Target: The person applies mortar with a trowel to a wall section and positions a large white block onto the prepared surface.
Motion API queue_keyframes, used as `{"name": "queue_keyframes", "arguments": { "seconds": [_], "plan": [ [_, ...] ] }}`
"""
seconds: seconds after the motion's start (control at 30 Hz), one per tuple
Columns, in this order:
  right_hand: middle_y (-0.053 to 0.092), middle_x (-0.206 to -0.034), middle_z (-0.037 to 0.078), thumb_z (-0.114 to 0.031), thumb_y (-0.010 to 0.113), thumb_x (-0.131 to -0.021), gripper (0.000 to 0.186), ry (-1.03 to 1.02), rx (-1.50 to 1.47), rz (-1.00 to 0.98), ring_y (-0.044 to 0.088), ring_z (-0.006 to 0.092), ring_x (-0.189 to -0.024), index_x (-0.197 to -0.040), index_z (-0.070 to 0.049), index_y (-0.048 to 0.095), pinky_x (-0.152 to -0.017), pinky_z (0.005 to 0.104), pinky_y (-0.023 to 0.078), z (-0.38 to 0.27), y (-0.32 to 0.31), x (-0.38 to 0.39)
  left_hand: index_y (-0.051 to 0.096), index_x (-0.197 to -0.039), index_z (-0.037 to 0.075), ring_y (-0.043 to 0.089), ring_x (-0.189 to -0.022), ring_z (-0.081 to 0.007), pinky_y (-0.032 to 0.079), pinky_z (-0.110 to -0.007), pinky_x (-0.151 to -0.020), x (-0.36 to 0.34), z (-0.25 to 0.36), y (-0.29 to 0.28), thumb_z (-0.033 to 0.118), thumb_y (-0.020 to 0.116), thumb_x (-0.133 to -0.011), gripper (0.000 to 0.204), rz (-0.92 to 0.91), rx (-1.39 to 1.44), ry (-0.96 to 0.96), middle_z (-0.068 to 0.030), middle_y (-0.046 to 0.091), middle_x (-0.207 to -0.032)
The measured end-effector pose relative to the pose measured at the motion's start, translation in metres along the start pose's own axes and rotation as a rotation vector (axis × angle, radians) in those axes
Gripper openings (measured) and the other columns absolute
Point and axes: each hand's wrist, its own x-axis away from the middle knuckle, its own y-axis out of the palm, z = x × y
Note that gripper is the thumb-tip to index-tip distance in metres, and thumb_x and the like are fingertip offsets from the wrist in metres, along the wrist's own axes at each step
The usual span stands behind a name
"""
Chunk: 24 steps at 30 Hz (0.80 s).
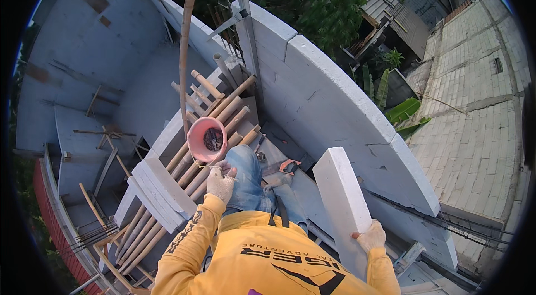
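Note:
My left hand (221, 183), in a pale knit glove, is closed at the near side of a pink bucket (196, 150), where its thin handle meets my fingers. Dark material lies in the bottom of the bucket, which sits over bamboo poles (187, 175) in front of my knee. At my right side my gloved right hand (371, 236) grips the edge of a long white lightweight block (341, 192), its bare thumb tip showing. That block stands on its narrow side, tilted beside my leg.
A curved-looking white block wall (329, 99) runs along my right. Stacked white slabs (162, 192) rest on the poles at left. A metal upright (245, 27) and a bamboo pole (187, 32) rise ahead. A tape measure (261, 156) and an orange-and-black tool (290, 167) lie ahead.

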Motion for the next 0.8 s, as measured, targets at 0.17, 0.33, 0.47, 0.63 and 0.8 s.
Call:
{"name": "queue_keyframes", "arguments": {
  "seconds": [0.17, 0.33, 0.47, 0.63, 0.8],
  "plan": [
    [0.067, -0.102, 0.022, -0.04, 0.092, -0.053, 0.075, -0.179, -0.079, 0.096, 0.064, 0.0387, -0.099, -0.107, 0.001, 0.059, -0.087, 0.0426, 0.051, -0.027, -0.05, 0.008, 0.052, -0.13, 0.004, 0.061, -0.094, -0.022, 0.049, -0.035, -0.081, 0.01, -0.019, 0.17, 0.052, 0.075, -0.081, 0.073, -0.762, 0.123, -0.821, -0.0099, 0.062, -0.107],
    [0.064, -0.096, 0.023, -0.046, 0.09, -0.054, 0.08, -0.396, -0.074, 0.261, 0.063, 0.0402, -0.093, -0.108, 0.004, 0.057, -0.084, 0.0433, 0.05, -0.072, -0.111, 0.014, 0.049, -0.133, 0.008, 0.058, -0.112, -0.0252, 0.05, -0.041, -0.091, 0.035, 0.015, 0.261, 0.073, 0.059, -0.082, 0.083, -0.938, 0.314, -0.859, -0.0142, 0.055, -0.131],
    [0.064, -0.095, 0.023, -0.05, 0.089, -0.056, 0.082, -0.495, -0.089, 0.365, 0.063, 0.0402, -0.092, -0.109, 0.005, 0.057, -0.083, 0.0436, 0.049, -0.114, -0.153, 0.001, 0.058, -0.12, 0.011, 0.066, -0.09, -0.0147, 0.052, -0.032, -0.087, 0.004, 0.076, 0.285, 0.062, 0.052, -0.093, 0.058, -0.904, 0.647, -0.731, -0.0019, 0.067, -0.111],
    [0.065, -0.097, 0.023, -0.046, 0.089, -0.058, 0.08, -0.599, -0.14, 0.377, 0.064, 0.0362, -0.092, -0.109, 0.006, 0.057, -0.082, 0.0417, 0.05, -0.204, -0.213, -0.041, 0.06, -0.119, 0.007, 0.066, -0.086, -0.0189, 0.054, -0.035, -0.078, -0.085, 0.15, 0.296, 0.067, 0.054, -0.09, 0.066, -0.743, 0.635, -0.609, -0.0064, 0.067, -0.11],
    [0.066, -0.1, 0.022, -0.037, 0.089, -0.058, 0.079, -0.646, -0.097, 0.388, 0.065, 0.0336, -0.096, -0.116, 0.006, 0.057, -0.087, 0.0399, 0.05, -0.295, -0.259, -0.097, 0.053, -0.131, 0.001, 0.055, -0.104, -0.0274, 0.045, -0.038, -0.09, -0.162, 0.23, 0.305, 0.077, 0.054, -0.082, 0.091, -0.572, 0.289, -0.428, -0.0147, 0.056, -0.125]
  ]
}}
